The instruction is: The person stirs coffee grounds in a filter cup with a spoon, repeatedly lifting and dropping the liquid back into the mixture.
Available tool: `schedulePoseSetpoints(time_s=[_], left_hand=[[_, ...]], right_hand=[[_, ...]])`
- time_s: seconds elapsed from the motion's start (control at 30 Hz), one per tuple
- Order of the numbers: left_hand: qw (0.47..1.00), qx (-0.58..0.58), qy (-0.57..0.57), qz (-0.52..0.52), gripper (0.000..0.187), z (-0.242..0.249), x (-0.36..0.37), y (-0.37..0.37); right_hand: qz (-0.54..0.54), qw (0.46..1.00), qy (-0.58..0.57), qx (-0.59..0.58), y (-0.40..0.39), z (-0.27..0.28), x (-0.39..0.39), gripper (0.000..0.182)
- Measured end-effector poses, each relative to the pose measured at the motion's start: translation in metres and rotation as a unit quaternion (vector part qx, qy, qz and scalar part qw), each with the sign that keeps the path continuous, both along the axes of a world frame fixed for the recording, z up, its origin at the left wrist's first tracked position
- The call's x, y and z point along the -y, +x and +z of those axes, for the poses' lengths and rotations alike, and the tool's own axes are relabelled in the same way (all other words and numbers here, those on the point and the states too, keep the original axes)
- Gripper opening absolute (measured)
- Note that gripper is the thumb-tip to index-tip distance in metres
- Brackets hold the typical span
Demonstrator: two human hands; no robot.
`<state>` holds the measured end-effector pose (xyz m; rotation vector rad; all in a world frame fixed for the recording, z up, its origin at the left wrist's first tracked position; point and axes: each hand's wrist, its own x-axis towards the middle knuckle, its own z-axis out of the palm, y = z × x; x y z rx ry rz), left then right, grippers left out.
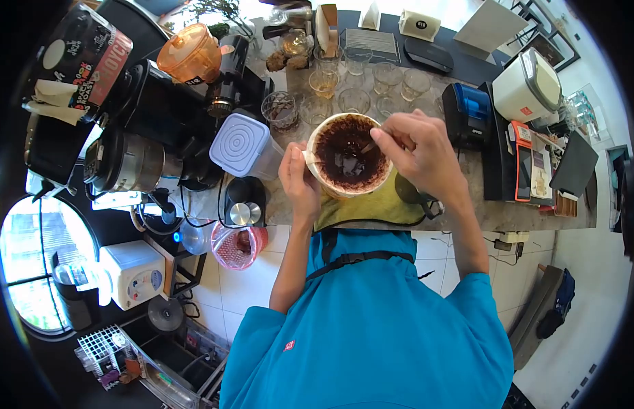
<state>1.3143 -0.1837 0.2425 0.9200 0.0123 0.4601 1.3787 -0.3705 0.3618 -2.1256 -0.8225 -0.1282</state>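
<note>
My left hand [300, 183] is closed on the side of a white coffee dripper [310, 159], at its small handle. Inside it is dark wet coffee [349, 165], with grounds clinging all round the wall. Above the right rim, my right hand [419, 146] pinches a thin spoon [369, 146] that dips into the coffee; its lower end is hidden. Under the dripper lies an olive-green cloth [361, 213] along the counter's front edge. A dark round-topped vessel with a handle [411, 191] stands beneath my right wrist.
Several clear glasses [354, 101] crowd the counter behind the dripper. To the left are a lidded plastic container [240, 144], a glass of dark bits [281, 110] and a grinder with an orange hopper [190, 54]. A blue-black printer [467, 114] stands right. A pink basket [236, 247] sits below.
</note>
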Motion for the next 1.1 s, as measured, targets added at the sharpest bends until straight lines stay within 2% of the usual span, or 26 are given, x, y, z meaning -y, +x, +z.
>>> schedulePoseSetpoints(time_s=[0.2, 0.27, 0.47, 0.7, 0.9, 1.0, 1.1], left_hand=[[1.000, -0.004, 0.002, 0.013, 0.026, 0.006, 0.002, 0.002], [1.000, -0.001, 0.005, 0.010, 0.026, 0.007, -0.003, 0.002], [1.000, -0.007, -0.006, 0.017, 0.026, 0.007, -0.002, 0.002], [1.000, -0.010, -0.009, 0.004, 0.026, 0.006, -0.001, 0.001], [1.000, -0.008, 0.005, 0.013, 0.026, 0.009, 0.004, 0.002], [1.000, -0.007, 0.018, 0.012, 0.025, 0.003, 0.001, 0.001], [1.000, -0.010, 0.017, 0.002, 0.025, -0.002, 0.002, -0.001]], right_hand=[[0.003, 0.998, -0.002, 0.057, 0.012, -0.003, -0.003, 0.025], [-0.019, 0.994, 0.025, -0.108, 0.014, -0.013, -0.002, 0.027], [-0.008, 0.978, 0.113, -0.177, 0.027, -0.022, 0.009, 0.027], [-0.013, 0.984, 0.143, -0.105, 0.017, -0.001, 0.014, 0.027], [-0.059, 0.993, 0.079, -0.071, 0.018, -0.016, 0.012, 0.027], [-0.065, 0.989, 0.071, -0.113, 0.018, -0.035, 0.009, 0.027], [-0.075, 0.959, 0.165, -0.216, 0.025, -0.051, 0.008, 0.028]])
